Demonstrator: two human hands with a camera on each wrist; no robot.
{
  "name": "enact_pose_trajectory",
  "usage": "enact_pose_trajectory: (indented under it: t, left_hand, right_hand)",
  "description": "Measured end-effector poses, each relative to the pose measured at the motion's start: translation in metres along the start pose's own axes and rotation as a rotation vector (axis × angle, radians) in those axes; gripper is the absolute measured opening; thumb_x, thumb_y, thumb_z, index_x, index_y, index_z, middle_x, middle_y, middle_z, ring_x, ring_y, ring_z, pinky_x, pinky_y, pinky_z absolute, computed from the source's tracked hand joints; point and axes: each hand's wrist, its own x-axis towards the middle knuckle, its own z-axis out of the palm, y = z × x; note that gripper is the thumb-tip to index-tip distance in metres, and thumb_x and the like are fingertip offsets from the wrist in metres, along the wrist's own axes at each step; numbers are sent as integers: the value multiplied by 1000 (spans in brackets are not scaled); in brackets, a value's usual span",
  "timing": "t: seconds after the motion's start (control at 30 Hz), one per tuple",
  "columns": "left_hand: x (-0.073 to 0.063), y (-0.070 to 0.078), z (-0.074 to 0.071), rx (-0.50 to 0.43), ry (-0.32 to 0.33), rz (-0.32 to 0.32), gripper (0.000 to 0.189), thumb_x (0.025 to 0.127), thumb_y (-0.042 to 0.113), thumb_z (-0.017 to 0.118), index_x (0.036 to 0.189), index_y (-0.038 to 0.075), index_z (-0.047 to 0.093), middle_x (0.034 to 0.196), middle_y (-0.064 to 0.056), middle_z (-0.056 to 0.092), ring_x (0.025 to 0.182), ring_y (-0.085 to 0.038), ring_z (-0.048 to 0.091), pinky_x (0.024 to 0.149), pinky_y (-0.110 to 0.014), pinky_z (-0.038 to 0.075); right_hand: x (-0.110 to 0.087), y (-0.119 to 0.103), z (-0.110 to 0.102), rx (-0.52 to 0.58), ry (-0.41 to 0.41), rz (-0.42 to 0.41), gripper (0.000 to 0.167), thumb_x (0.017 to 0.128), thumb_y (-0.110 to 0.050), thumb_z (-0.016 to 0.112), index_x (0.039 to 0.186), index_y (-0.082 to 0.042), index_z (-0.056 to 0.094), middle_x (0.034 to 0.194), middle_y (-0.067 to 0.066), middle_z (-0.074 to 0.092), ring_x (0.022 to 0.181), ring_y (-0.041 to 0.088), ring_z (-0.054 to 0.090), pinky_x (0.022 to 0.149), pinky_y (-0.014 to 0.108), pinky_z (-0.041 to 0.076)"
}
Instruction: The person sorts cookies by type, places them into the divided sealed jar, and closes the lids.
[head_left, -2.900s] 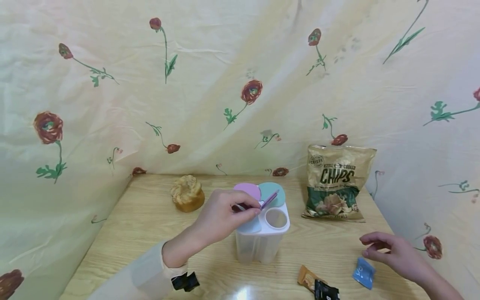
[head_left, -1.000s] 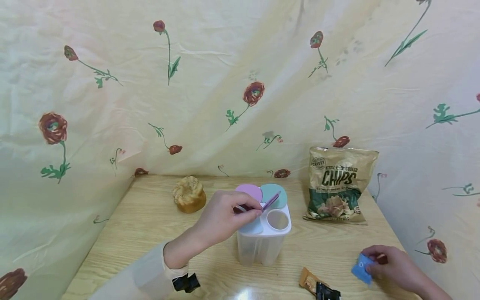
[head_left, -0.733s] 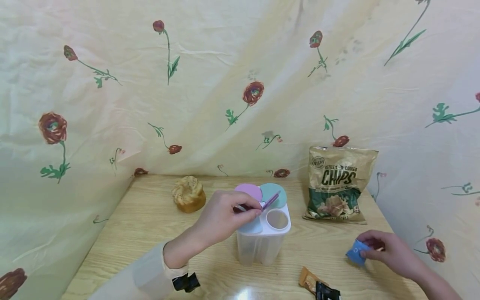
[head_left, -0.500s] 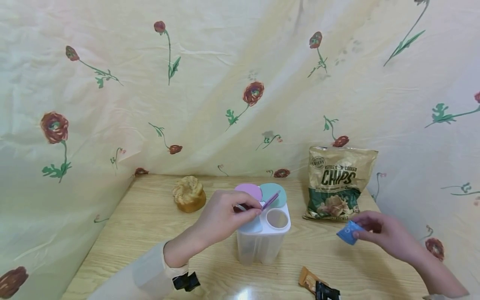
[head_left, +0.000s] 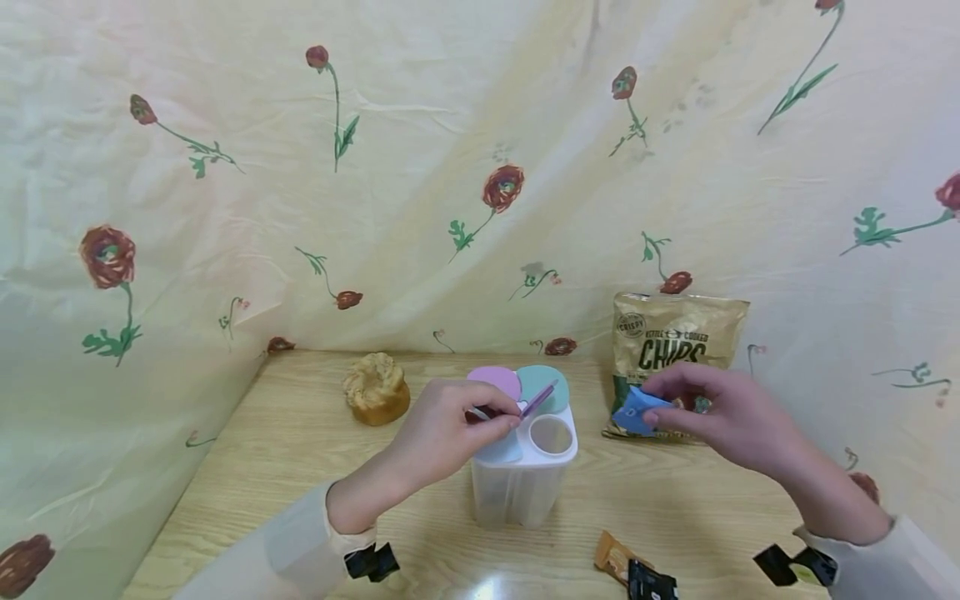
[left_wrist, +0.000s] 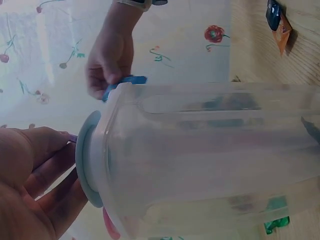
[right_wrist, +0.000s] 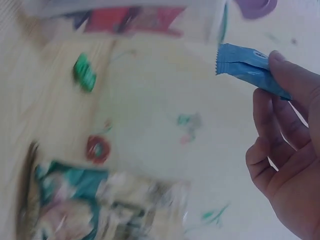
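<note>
My left hand [head_left: 442, 429] pinches a purple lid [head_left: 540, 398], tilted nearly edge-on above a translucent storage container [head_left: 521, 492] with a white top. One round opening at the container's front right is uncovered; pink [head_left: 497, 380], teal [head_left: 545, 383] and pale blue [head_left: 501, 451] lids cover the others. Between thumb and fingers my right hand [head_left: 738, 417] holds a small blue wrapped candy [head_left: 636, 412], raised to the right of the container and overlapping the chips bag in the head view. The right wrist view shows this candy's [right_wrist: 245, 65] crimped end toward the container.
A bag of chips [head_left: 660, 321] stands at the back right, and a ring-shaped bun [head_left: 375, 388] lies back left. Orange [head_left: 613, 554] and black [head_left: 651, 582] wrapped candies lie at the front. A green wrapped candy [right_wrist: 85, 73] lies behind the container. Red pieces [right_wrist: 107, 20] show inside it.
My right hand has taken hold of the blue candy, lifted it off the table and carried it left toward the container. My left hand stays in place with the purple lid.
</note>
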Motion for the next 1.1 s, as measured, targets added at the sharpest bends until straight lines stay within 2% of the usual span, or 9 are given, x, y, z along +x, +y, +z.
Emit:
enact_pose_trajectory:
  t: [0.2,0.3,0.5,0.7,0.9,1.1]
  left_hand:
    - [0,-1,0,3,3,14,5,89,12,80,93,15,81,86,7,77,81,-1,70,71,-19,60]
    - [0,-2,1,6,3,16,5,89,12,80,94,14,81,87,6,77,81,-1,70,71,-19,59]
    - [0,-2,1,1,3,15,5,89,12,80,94,12,81,87,6,77,82,-2,70,71,-19,60]
    - [0,-1,0,-3,4,19,5,89,12,80,94,12,81,88,5,78,82,-2,70,70,-19,60]
    - [0,-2,0,-7,5,22,5,89,11,80,94,12,81,87,5,78,81,-2,70,71,-19,60]
    - [1,-2,0,-12,6,18,5,89,11,80,94,13,81,87,5,78,82,-2,71,71,-19,60]
  right_hand:
    - [19,-29,9,123,34,-116,34,83,-4,84,106,-27,74,85,-11,70,69,8,56,56,24,46]
    - [26,-38,15,191,25,-156,33,83,-1,82,106,-23,74,87,-9,71,69,9,57,57,24,48]
    - [33,-46,29,282,-17,-184,29,86,2,80,107,-17,74,96,-4,74,76,12,65,66,26,56]
    - [37,-44,41,289,-56,-200,27,87,-3,81,106,-21,74,99,-6,74,82,12,68,70,27,58]
    - [39,-42,49,264,-99,-225,24,86,-9,83,102,-25,74,97,-9,73,80,9,66,65,26,53]
    - [42,-41,51,236,-129,-201,20,86,-14,84,97,-28,76,94,-11,74,79,7,65,63,29,51]
